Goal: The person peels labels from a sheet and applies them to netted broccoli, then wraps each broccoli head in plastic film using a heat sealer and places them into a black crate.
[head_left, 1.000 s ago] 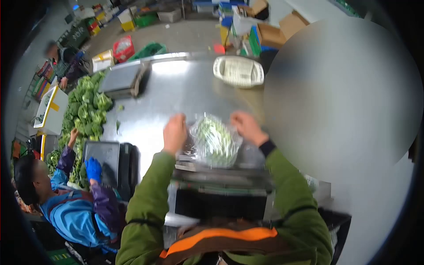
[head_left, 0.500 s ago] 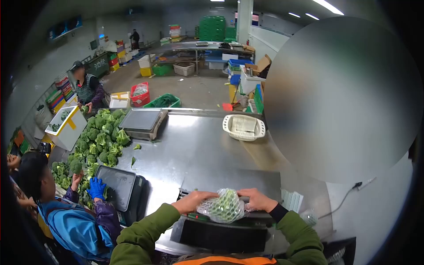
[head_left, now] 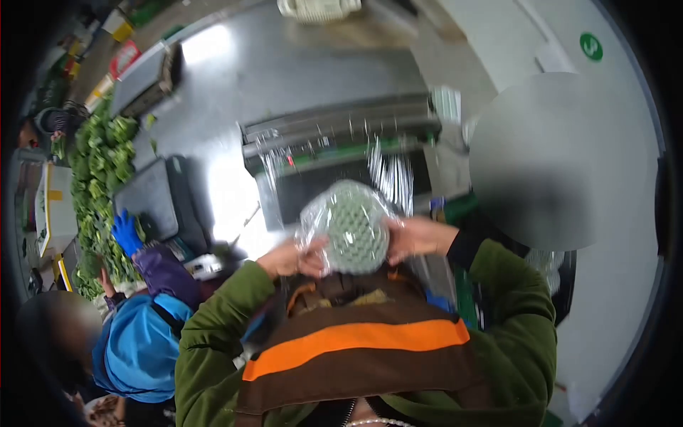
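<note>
Between my two hands is a wrapped broccoli head (head_left: 353,226), in a pale foam net under shiny clear film, close to the front of my brown apron. My left hand (head_left: 290,258) grips its left side, fingers pressed into the film. On the other side my right hand (head_left: 420,236) holds it with thumb and fingers at the film's edge. Just beyond stands a film wrapping machine (head_left: 341,135) with a dark flat plate (head_left: 313,188). Crinkled clear film (head_left: 391,174) hangs over the machine's front right.
Loose broccoli (head_left: 103,171) is heaped at the left of the metal table (head_left: 277,64), beside two scales (head_left: 153,199). A co-worker in a blue vest (head_left: 146,349) stands close on my left, a blue-gloved hand (head_left: 126,231) by the nearer scale. A cream basket (head_left: 320,8) sits at the far edge.
Both hands have brought the wrapped broccoli from the machine's front edge toward my body. My view has tilted down. The co-worker's blue glove stays near the scale.
</note>
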A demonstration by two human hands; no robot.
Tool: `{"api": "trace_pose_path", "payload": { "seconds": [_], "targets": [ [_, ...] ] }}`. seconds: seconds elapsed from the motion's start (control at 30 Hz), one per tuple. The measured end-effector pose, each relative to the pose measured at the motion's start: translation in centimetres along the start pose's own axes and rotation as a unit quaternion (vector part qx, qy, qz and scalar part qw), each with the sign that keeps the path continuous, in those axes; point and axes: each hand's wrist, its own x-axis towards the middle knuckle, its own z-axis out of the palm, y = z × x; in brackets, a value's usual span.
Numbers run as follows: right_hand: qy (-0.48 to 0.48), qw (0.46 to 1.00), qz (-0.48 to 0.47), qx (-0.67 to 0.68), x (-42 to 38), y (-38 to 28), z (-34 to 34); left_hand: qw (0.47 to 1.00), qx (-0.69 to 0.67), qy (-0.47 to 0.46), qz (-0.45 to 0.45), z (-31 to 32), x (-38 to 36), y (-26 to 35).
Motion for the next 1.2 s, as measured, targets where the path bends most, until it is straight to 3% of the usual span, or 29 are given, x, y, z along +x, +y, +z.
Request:
{"api": "trace_pose_path", "payload": {
  "seconds": [0.07,0.1,0.17,0.2,0.27,0.3,0.33,0.4,0.47,0.53,0.67,0.8,0.83,0.87,0.9,0.93,0.97,1.0,1.1,1.2],
  "targets": [
    [0.117,0.989,-0.071,0.061,-2.5,0.2,3.0,0.980,-0.194,-0.011,0.046,0.6,-3.4,0.5],
    [0.124,0.987,-0.068,0.072,-3.1,0.7,4.8,0.980,-0.195,-0.017,0.034,1.7,-5.1,1.0],
    [0.302,0.936,-0.171,-0.059,-2.9,1.1,7.8,0.943,-0.293,0.095,0.122,4.0,-7.2,1.7],
    [0.305,0.935,-0.171,-0.063,-2.4,1.4,8.1,0.943,-0.295,0.092,0.124,4.1,-6.5,0.7],
    [0.430,0.832,-0.182,-0.300,-0.9,2.0,8.6,0.937,-0.038,0.243,0.247,3.8,-4.8,-1.6],
    [0.445,0.782,-0.292,-0.323,-0.2,2.5,8.8,0.913,-0.058,0.279,0.291,4.5,-4.6,-1.5],
    [0.442,0.782,-0.293,-0.327,-0.2,2.2,8.6,0.911,-0.060,0.282,0.294,4.4,-4.8,-1.2],
    [0.526,0.643,-0.371,-0.416,-0.9,2.1,7.8,0.886,-0.075,0.318,0.328,4.2,-5.9,-1.1],
    [0.524,0.669,-0.371,-0.375,-1.3,2.9,5.7,0.891,-0.108,0.314,0.308,2.6,-5.1,-2.4],
    [0.520,0.719,-0.281,-0.367,-2.1,3.6,3.9,0.872,-0.021,0.395,0.288,-0.4,-0.7,-6.7],
    [0.520,0.710,-0.272,-0.389,-0.6,5.9,-0.1,0.846,0.085,0.463,0.252,-2.1,3.3,-11.0],
    [0.472,0.687,-0.225,-0.504,6.7,9.5,-5.8,0.859,0.259,0.407,0.169,1.6,4.8,-8.3],
    [0.364,0.824,-0.259,-0.348,9.9,11.6,-8.9,0.866,0.246,0.394,0.183,2.8,6.6,-7.8],
    [0.341,0.924,-0.168,0.037,9.2,9.8,-2.1,0.874,0.233,0.380,0.196,3.9,8.4,-7.7],
    [0.318,0.934,-0.130,0.101,9.2,8.9,-0.2,0.897,0.171,0.302,0.273,4.7,8.9,-7.4],
    [0.295,0.944,-0.121,0.087,9.3,9.1,0.1,0.906,0.108,0.220,0.344,5.3,8.8,-7.0],
    [0.270,0.953,-0.116,0.073,9.2,9.2,0.3,0.871,0.166,0.214,0.410,5.8,8.5,-6.5],
    [0.251,0.960,-0.115,0.053,9.1,9.3,0.6,0.845,0.139,0.228,0.464,7.2,7.6,-5.6],
    [0.203,0.972,-0.114,0.000,8.8,9.5,1.6,0.847,0.114,0.198,0.480,8.4,5.2,-3.0],
    [0.154,0.979,-0.121,-0.061,7.6,9.8,3.5,0.890,0.047,0.117,0.438,8.7,3.7,-0.7]
  ]
}}
